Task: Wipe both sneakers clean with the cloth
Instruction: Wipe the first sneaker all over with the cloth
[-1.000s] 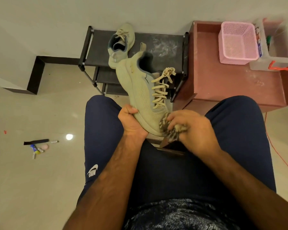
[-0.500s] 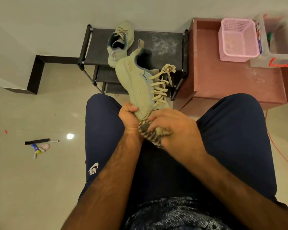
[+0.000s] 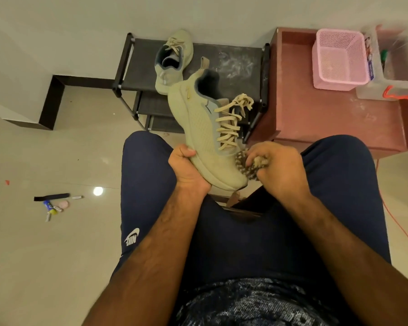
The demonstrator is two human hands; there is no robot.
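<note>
Holding: left hand [image 3: 187, 171], fingers curled round the sole of the beige sneaker [image 3: 203, 128], raised over the lap.
Wiping: right hand [image 3: 278, 168], fingers clutching the patterned cloth [image 3: 243, 166] against the toe.
Second sneaker [image 3: 169, 81]: on the shoe rack [image 3: 233, 57], top shelf.

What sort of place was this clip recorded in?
Probably a home entryway: a black shoe rack stands against the wall with a sneaker on it, beside a reddish cabinet holding a pink basket.
</note>
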